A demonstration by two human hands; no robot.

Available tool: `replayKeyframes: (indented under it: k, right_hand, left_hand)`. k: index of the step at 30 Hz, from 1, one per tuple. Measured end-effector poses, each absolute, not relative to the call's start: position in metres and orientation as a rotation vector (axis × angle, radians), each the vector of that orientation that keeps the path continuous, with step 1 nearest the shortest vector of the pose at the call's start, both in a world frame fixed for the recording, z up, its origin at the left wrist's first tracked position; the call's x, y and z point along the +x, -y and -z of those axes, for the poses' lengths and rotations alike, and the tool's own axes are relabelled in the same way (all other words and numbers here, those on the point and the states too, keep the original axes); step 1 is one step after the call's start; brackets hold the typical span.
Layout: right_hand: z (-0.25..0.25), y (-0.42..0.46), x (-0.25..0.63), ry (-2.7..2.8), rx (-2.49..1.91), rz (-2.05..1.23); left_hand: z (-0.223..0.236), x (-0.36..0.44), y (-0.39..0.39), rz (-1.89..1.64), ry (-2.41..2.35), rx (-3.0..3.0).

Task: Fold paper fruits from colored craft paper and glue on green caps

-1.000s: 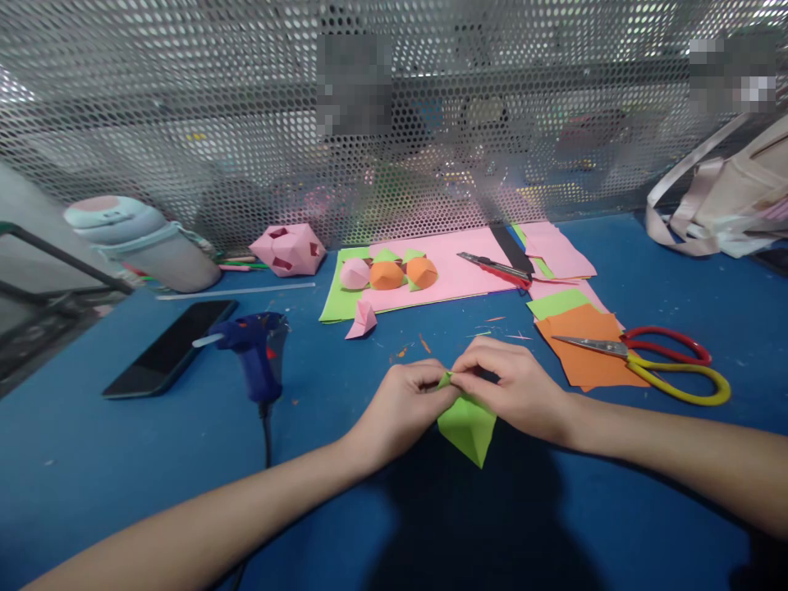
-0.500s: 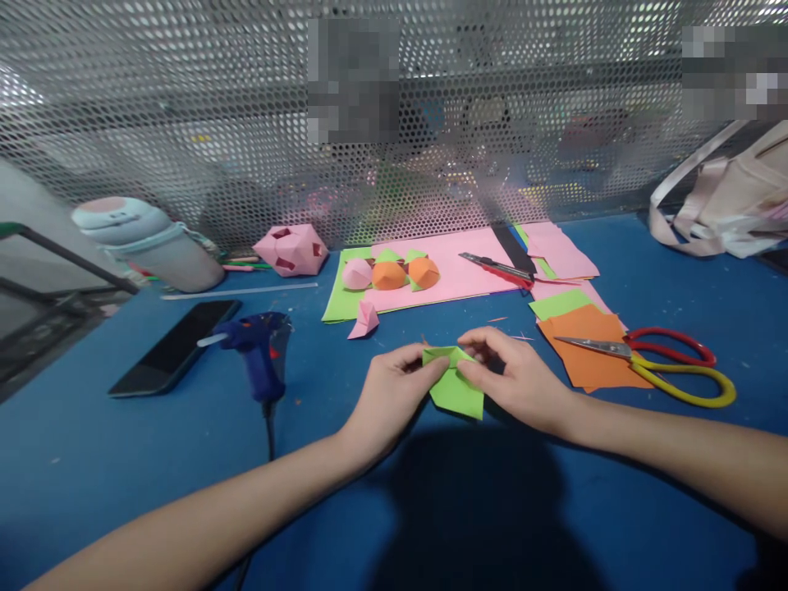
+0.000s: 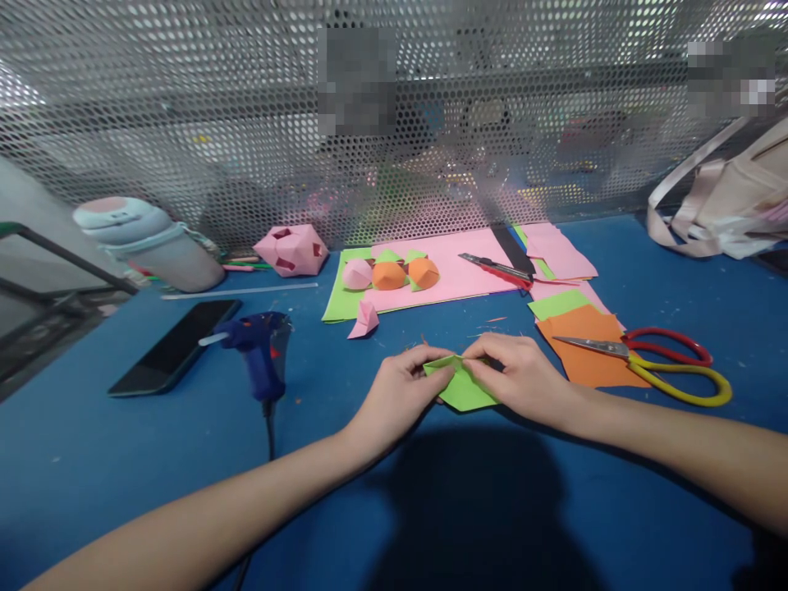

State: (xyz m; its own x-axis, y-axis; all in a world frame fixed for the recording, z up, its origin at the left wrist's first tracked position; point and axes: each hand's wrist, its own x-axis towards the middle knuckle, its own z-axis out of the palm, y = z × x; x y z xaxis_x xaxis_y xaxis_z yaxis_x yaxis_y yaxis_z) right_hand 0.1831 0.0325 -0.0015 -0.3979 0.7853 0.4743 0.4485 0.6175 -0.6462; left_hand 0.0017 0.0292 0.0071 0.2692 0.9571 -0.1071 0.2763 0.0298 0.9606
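Note:
A small sheet of green paper (image 3: 466, 392), partly folded, is held between both hands near the middle of the blue table. My left hand (image 3: 403, 390) pinches its left side, thumb on top and fingers behind. At its upper right edge, my right hand (image 3: 520, 377) grips with thumb and index finger; the other fingers are curled and partly hidden. Just beyond the hands lies a small folded pink paper piece (image 3: 364, 320). Scissors (image 3: 665, 361) with red and yellow handles rest on orange paper squares (image 3: 584, 328) to the right.
A blue glue gun (image 3: 255, 353) and a black phone (image 3: 176, 349) lie left. Behind them are a tumbler (image 3: 153, 246) and a pink paper polyhedron (image 3: 292, 250). Pink and orange folded pieces (image 3: 389, 275) and a utility knife (image 3: 496, 269) sit on coloured sheets before a perforated metal panel (image 3: 246, 148).
The green paper has turned and tilted between my fingers, its lower corner shifting right. Both hands have moved slightly, and my right fingers have closed in on the upper edge.

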Motion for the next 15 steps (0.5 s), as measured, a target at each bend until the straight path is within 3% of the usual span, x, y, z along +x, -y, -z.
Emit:
replayKeyframes:
  k: [8,15]
  right_hand:
    - [0.001,-0.035,0.187,1.984,-1.133,-0.637]
    - [-0.01,-0.031,0.186,2.029,-1.018,-0.683]
  left_hand:
    - [-0.002,-0.003,-0.032,-0.884,-1.284,1.574]
    - [-0.002,0.0,-0.031,-0.87,-1.254,1.493]
